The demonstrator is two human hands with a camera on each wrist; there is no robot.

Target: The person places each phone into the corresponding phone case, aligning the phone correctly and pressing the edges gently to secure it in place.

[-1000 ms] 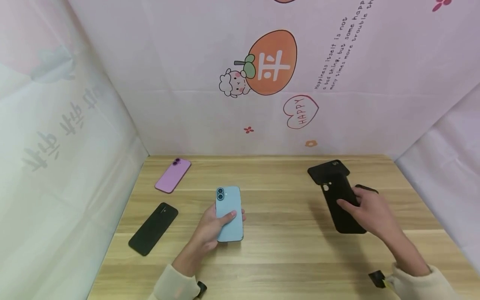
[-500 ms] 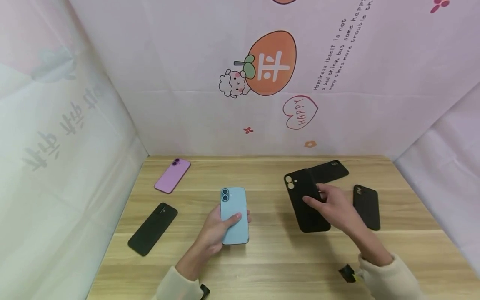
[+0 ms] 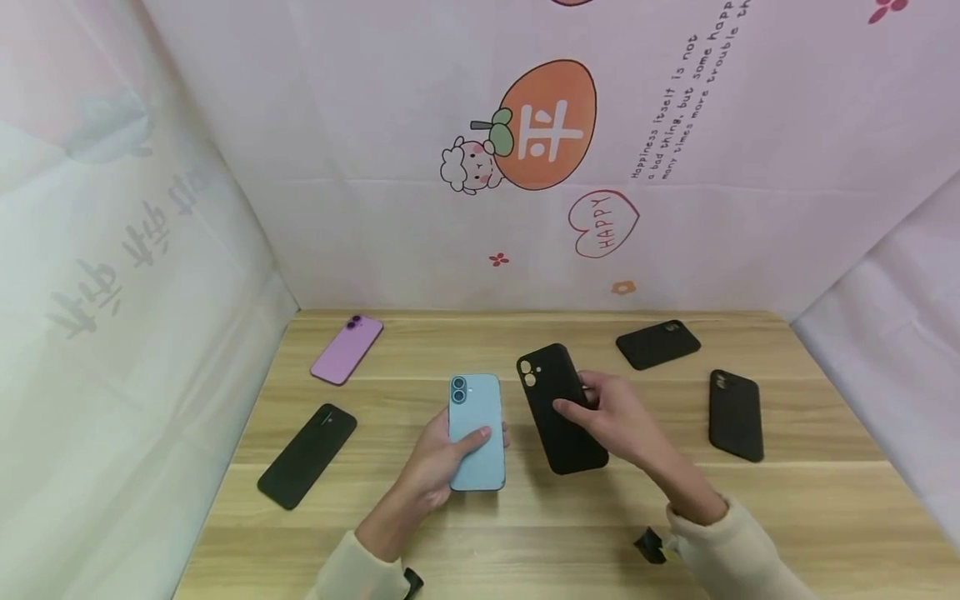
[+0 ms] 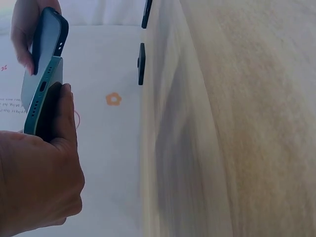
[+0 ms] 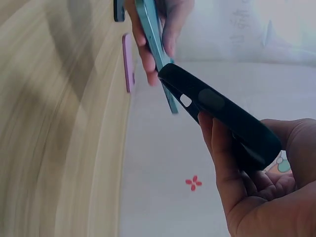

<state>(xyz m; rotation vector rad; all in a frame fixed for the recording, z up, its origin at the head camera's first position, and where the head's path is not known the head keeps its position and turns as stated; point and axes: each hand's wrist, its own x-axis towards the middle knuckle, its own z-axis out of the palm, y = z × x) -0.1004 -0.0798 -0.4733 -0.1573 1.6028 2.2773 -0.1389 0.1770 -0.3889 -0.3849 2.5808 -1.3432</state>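
In the head view my left hand (image 3: 435,467) grips a light blue phone (image 3: 474,408), back and twin lenses facing up, thumb across its back. Just to the right, my right hand (image 3: 618,417) holds a black phone case (image 3: 555,408) by its right side, thumb on the outer back and fingers behind. A narrow gap separates case and phone there. The left wrist view shows the phone's bottom edge (image 4: 43,91) with its charging port. From the right wrist the hollow inner side of the case (image 5: 217,103) is partly visible, with a cutout in its edge.
A purple phone (image 3: 347,350) lies at the table's back left, and a black phone (image 3: 307,456) in front of it. Two more black cases (image 3: 658,344) lie at the right, the nearer case (image 3: 736,415) close to the side. White printed cloth (image 3: 375,208) walls the wooden table (image 3: 525,542).
My right hand has carried the black case leftward from over the cases at the right to beside the phone. My left hand has shifted slightly right with the blue phone.
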